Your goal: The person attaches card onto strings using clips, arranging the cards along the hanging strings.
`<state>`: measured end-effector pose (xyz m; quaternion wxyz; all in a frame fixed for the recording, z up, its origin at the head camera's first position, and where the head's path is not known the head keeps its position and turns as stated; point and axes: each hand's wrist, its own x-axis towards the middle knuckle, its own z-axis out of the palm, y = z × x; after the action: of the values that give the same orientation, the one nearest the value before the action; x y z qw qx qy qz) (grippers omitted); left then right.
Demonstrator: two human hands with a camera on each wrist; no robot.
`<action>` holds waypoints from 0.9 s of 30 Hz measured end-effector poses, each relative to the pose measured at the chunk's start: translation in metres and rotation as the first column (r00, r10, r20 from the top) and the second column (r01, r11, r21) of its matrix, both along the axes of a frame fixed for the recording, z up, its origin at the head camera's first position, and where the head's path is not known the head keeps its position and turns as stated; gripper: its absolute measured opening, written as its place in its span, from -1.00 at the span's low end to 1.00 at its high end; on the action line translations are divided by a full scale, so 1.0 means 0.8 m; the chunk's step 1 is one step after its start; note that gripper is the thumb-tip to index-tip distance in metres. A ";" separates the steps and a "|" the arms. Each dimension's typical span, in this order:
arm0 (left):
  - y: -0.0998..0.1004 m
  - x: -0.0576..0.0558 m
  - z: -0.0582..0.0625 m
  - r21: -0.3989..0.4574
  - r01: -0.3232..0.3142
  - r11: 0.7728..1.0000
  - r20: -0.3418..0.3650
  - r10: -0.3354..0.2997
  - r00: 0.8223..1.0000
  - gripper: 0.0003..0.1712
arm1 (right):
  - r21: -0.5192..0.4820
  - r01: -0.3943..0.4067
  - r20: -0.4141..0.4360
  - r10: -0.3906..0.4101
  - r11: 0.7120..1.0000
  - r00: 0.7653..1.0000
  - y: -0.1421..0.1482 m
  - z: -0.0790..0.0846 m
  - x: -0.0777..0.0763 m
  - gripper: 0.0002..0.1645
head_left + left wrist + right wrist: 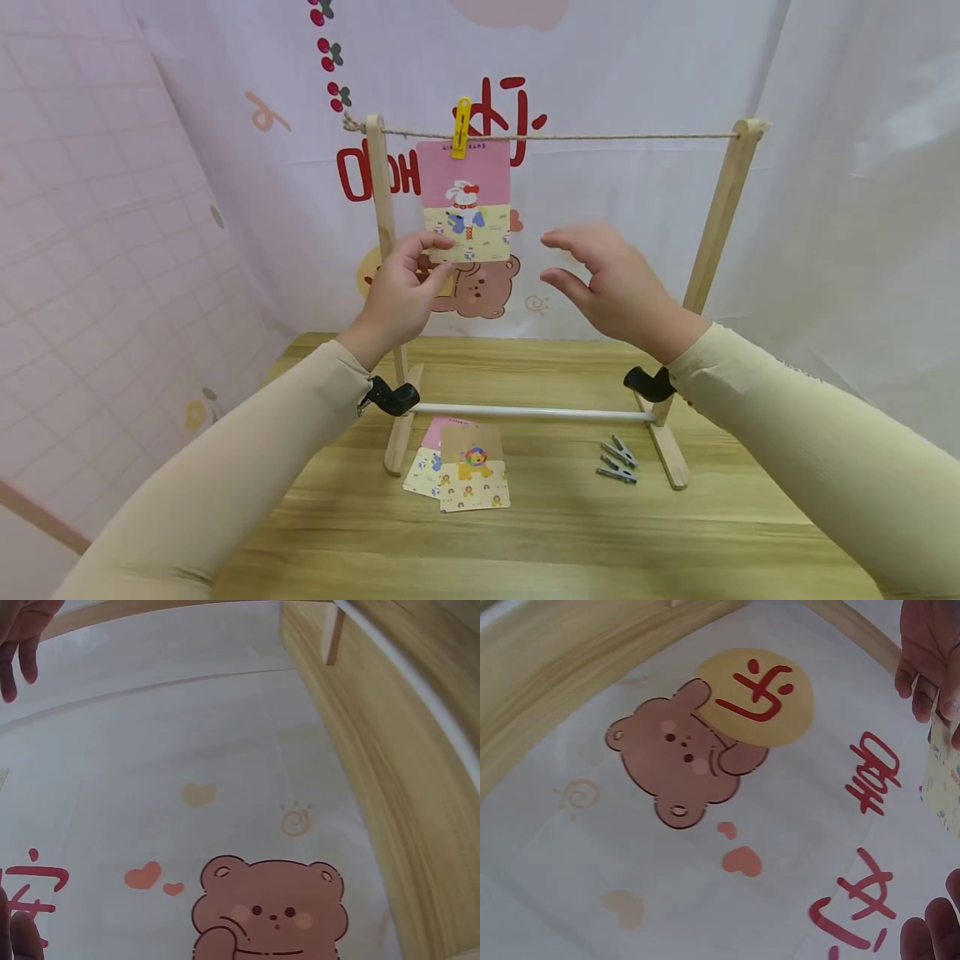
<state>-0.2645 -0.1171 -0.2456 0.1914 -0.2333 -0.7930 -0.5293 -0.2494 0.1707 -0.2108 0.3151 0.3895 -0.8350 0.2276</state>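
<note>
A pink and yellow rabbit card [491,179] hangs from a rope [600,136], with a yellow clothespin [461,129] at its top edge. My left hand [401,287] is at the card's lower left corner, index finger and thumb apart in front of it. Whether they touch the card is hard to tell. To the right of the card, my right hand [611,279] is raised in the air with thumb and fingers spread, holding nothing. The right wrist view shows part of the card [941,780] beside the left hand's fingers [924,697].
Wooden posts [708,233] hold the rope, and a white bar [532,412] joins them low down. Two cards, one with a lion [474,487], overlap on the wooden table [555,533]. Grey clothespins [618,462] lie near the right foot. Behind hangs a printed cloth [630,75].
</note>
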 end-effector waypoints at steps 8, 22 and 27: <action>-0.010 -0.002 -0.026 -0.050 0.003 0.999 0.094 0.001 0.996 -0.67 | 0.052 0.029 0.059 -0.032 0.998 0.998 0.033 -0.043 -0.003 -0.56; -0.018 0.005 -0.085 -0.135 0.110 0.985 0.218 -0.078 0.973 -0.66 | 0.259 0.085 0.313 -0.167 0.962 0.935 0.089 -0.128 0.015 -0.59; -0.025 0.006 -0.112 -0.230 0.148 0.962 0.301 -0.075 0.951 -0.58 | 0.340 0.055 0.380 -0.191 0.939 0.905 0.106 -0.159 0.023 -0.60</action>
<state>-0.2595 -0.1372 -0.3350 0.0119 -0.2204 -0.8582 -0.4635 -0.2311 0.2551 -0.3380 0.0807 0.3254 -0.9310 0.1441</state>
